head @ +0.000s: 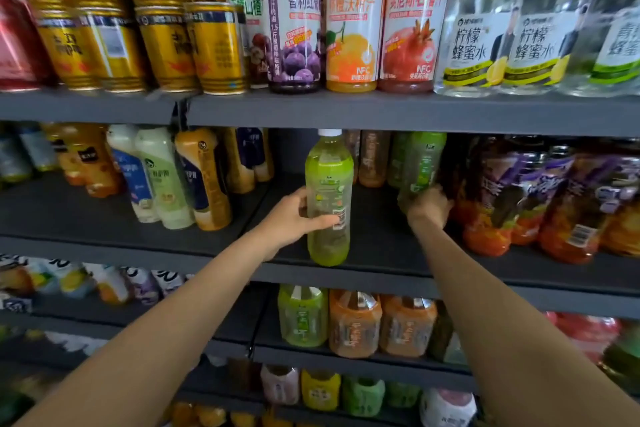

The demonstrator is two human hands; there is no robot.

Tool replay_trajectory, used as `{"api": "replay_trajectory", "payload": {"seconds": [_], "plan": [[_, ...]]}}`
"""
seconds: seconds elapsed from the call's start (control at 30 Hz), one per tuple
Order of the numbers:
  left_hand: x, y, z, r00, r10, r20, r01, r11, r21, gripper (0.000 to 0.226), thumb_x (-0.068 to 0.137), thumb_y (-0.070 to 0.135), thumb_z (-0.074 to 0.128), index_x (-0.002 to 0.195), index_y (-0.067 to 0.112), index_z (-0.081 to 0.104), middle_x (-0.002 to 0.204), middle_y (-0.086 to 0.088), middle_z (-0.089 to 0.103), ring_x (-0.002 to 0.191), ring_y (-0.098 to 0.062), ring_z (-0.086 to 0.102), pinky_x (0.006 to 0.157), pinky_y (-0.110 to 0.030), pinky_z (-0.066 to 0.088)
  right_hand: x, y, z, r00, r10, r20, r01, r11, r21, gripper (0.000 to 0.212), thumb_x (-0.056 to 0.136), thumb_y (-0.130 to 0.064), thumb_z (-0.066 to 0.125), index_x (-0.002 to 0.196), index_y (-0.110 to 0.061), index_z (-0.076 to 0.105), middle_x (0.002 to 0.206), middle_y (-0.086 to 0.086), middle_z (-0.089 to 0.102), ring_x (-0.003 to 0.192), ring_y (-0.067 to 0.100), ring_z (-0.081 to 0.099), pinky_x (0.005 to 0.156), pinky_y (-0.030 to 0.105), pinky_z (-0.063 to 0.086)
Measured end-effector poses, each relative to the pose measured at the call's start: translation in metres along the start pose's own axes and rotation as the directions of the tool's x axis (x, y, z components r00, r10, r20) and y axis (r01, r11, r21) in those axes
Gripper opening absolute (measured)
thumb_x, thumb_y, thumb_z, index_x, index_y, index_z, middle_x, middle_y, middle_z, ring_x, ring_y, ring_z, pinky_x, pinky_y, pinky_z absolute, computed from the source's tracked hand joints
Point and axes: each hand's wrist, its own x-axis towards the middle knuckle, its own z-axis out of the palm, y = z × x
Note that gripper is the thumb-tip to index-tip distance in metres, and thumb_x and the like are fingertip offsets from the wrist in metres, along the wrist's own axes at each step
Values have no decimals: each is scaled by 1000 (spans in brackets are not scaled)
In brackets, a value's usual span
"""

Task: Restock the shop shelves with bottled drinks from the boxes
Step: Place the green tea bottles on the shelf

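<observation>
**Both hands on green bottles, middle shelf**

So here's where I'm at. My left hand (294, 218) is wrapped around a green bottle with a white cap (328, 198), fingers curled across the label just by the barcode, thumb round the back. The bottle stands upright near the front edge of the middle shelf (381, 274); I can't tell for sure if its base is touching the shelf or just above it. My right hand (428, 206) is clenched on the lower part of a second green bottle (420, 163) further back and to the right, which leans a bit left at the top. It's blurry, so the label is unreadable.

Around them: behind and between the two green ones sit pale orange tea-type bottles (373, 158). Just right of my right hand is a tight pack of dark bottles with purple and orange wraps (540, 198), almost touching my knuckles. To the left, well apart, a row of milky bottles in white, green and orange (166, 177).

Top shelf has gold cans (214, 48), then juice bottles (353, 21) with "100%" and "NFC" on the labels, grape, orange and pomegranate pictures. Right of those, clear bottles (478, 45) reading 柠檬蜂蜜水.

Shelf below holds one green and several orange bottles (355, 322), caps toward me.
</observation>
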Motion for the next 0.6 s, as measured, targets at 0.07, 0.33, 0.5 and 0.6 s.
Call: {"api": "replay_trajectory", "payload": {"seconds": [0.07,0.33,0.5,0.6], "plan": [[2,0,0,1000,-14,9,14,1000,-9,52,78,23,71,125,25,49,119,7,58,114,-9,52,96,-26,41,-1,-2,0,1000,10,19,-11,1000,27,66,83,-32,67,128,4,35,135,23,42,125,40,39,101,38,31],[30,15,35,999,17,32,-14,997,-82,59,77,25,72,131,19,49,122,4,58,113,-8,52,93,-23,42,-75,6,-24,847,-448,287,274,829,487,66,80,-19,71,136,-12,36,121,0,53,114,13,49,98,29,41],[39,24,65,983,7,184,27,983,-182,56,82,22,67,134,20,46,126,4,56,117,-7,49,100,-26,38,-78,17,-43,878,-391,276,276,884,377,65,78,-14,74,132,-13,38,116,0,57,108,15,54,84,21,41],[43,28,78,984,46,173,-21,989,-144,49,87,23,63,133,20,48,126,2,57,117,-8,49,98,-24,39,-74,27,-40,933,-333,138,260,886,384,60,75,-17,77,125,-8,44,117,5,58,107,18,55,82,22,42]]}}
